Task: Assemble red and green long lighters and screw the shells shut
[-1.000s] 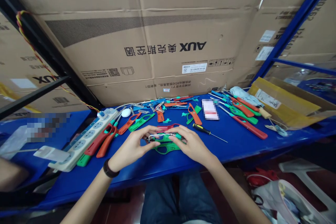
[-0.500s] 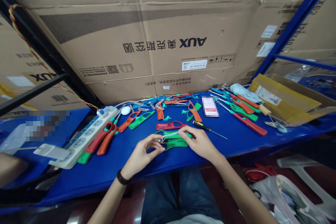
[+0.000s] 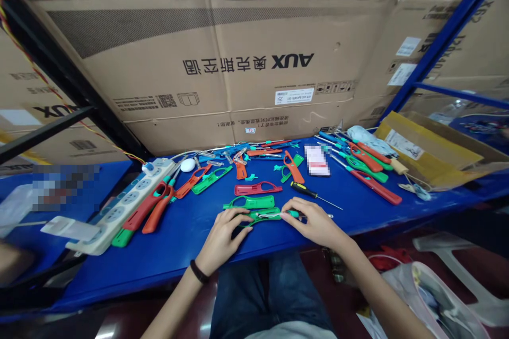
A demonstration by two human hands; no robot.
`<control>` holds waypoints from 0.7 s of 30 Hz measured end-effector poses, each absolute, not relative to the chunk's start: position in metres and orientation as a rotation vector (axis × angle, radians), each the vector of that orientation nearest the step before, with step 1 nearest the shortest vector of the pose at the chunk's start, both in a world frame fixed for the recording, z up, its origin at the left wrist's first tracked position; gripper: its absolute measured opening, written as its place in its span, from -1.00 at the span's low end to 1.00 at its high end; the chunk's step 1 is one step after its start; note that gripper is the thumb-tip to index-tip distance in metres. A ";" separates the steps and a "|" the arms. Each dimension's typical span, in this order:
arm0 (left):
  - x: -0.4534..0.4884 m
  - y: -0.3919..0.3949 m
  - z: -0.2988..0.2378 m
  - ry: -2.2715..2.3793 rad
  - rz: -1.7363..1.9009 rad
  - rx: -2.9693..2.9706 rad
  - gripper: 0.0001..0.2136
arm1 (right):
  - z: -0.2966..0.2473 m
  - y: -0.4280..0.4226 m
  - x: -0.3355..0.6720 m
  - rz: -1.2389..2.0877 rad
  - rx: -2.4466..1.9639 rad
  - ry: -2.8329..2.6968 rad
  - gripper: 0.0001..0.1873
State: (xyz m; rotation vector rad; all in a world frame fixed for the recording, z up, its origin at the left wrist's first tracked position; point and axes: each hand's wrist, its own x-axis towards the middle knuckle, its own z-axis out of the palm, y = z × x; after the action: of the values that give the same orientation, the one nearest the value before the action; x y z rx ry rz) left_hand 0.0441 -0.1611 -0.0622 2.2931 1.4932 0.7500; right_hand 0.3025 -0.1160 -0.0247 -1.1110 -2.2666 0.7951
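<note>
Between the left hand [image 3: 220,237] and right hand [image 3: 313,222], a green lighter case [image 3: 265,217] was pinched by both, with many red and green lighter parts [image 3: 257,188] left lying beyond them.

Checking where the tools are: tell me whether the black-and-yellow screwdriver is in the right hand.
No, the screwdriver lies on the blue table, apart from the right hand.

Left hand [image 3: 219,238] and right hand [image 3: 312,222] hold a green utility lighter [image 3: 265,214].
</note>
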 end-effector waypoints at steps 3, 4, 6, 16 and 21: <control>0.038 -0.164 -0.056 1.434 0.658 2.401 -0.83 | -0.024 -0.114 0.304 0.801 -1.114 -2.224 -0.77; 0.036 -0.165 -0.053 1.409 0.626 2.435 -0.80 | -0.023 -0.114 0.305 0.806 -1.110 -2.216 -0.77; 0.030 -0.167 -0.050 1.388 0.594 2.474 -0.77 | -0.022 -0.114 0.307 0.821 -1.099 -2.203 -0.76; 0.018 -0.180 -0.048 2.145 0.519 2.395 -0.78 | -0.028 -0.115 0.302 0.845 -1.105 -2.197 -0.78; 0.016 -0.175 -0.039 2.792 0.117 2.089 -0.45 | -0.031 -0.113 0.297 0.875 -1.089 -2.186 -0.79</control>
State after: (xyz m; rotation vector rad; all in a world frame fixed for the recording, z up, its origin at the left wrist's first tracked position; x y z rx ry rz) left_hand 0.0161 -0.1748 -0.0392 2.0892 2.7922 0.1165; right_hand 0.2973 -0.1131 -0.0314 -1.0888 -2.1858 0.8751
